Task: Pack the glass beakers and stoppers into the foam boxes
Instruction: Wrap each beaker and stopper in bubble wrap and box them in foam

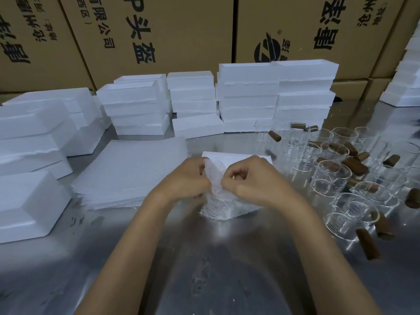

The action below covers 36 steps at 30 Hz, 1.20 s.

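Centrally on the bench, left hand (pixel 189 176) and right hand (pixel 246 178), fingers curled, pinch a bubble wrap bundle (pixel 217 201) before a foam box (pixel 236 156); glass beakers (pixel 331 176) and stoppers (pixel 354 165) crowd the right edge.

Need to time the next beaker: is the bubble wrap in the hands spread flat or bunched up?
Bunched up: both hands pinch the bubble wrap gathered into a crumpled bundle.

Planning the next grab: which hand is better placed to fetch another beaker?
Right hand, probably: the beakers stand on its side of the table. The left hand would cross over. Both now pinch the bubble wrap.
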Tool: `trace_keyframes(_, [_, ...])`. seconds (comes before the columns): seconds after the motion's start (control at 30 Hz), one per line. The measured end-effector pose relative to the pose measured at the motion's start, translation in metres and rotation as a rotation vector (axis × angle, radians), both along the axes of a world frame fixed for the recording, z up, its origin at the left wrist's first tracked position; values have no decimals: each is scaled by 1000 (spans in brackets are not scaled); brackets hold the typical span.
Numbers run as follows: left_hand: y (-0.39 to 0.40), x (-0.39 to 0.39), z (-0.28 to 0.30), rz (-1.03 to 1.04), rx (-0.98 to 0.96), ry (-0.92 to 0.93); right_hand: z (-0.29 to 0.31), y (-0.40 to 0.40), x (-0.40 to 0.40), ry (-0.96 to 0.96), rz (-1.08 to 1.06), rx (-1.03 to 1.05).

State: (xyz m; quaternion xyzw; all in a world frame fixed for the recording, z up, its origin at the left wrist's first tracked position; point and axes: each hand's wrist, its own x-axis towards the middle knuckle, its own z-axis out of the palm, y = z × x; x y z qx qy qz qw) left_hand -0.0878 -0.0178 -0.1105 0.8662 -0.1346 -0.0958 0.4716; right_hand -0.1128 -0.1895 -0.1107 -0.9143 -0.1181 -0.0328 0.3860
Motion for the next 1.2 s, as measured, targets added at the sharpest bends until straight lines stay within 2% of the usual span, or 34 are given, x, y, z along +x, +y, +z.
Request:
trace_keyframes(0.13, [11, -3, 11, 11, -130, 40, -5, 2, 0, -86, -104, -311])
trace_keyframes(0.23, [12, -7, 20, -76, -127, -16, -8, 4, 1, -140, -151, -346])
trace_keyframes(0.3, [10, -12, 22, -114, -62, -61, -6, 0, 4, -57, -157, -186])
trace_keyframes(0.37, [7, -13, 19, -126, 60, -131, -2, -7, 6, 32, -154, 111])
trace_keyframes(0.4, [3, -14, 16, -135, 145, -168, 1, -11, 7, 50, -156, 252])
trace_keyframes(0.47, [-5, -17, 12, -130, 320, -242, 5, -22, 8, 25, -197, 406])
trace_keyframes(0.57, [-17, -22, 6, -106, 642, -390, 11, -35, 5, -23, -248, 465])
trace_keyframes(0.67, [-21, -23, 4, -109, 742, -428, 16, -42, 1, 28, -169, 375])
trace_keyframes(0.8, [-20, -24, 4, -96, 700, -398, 13, -22, -3, 173, -36, 118])
trace_keyframes(0.9, [-16, -21, 8, -70, 513, -326, 2, -8, 0, 124, -58, -77])
trace_keyframes(1.0, [-11, -13, 8, 35, 293, -420, -3, -8, 3, 49, -57, -219])
trace_keyframes(1.1, [-10, -4, 0, 58, 256, -397, -2, -10, 2, 45, -28, -247])
trace_keyframes(1.2, [-14, 1, -11, 47, 288, -370, 1, -13, 2, 94, 2, -85])
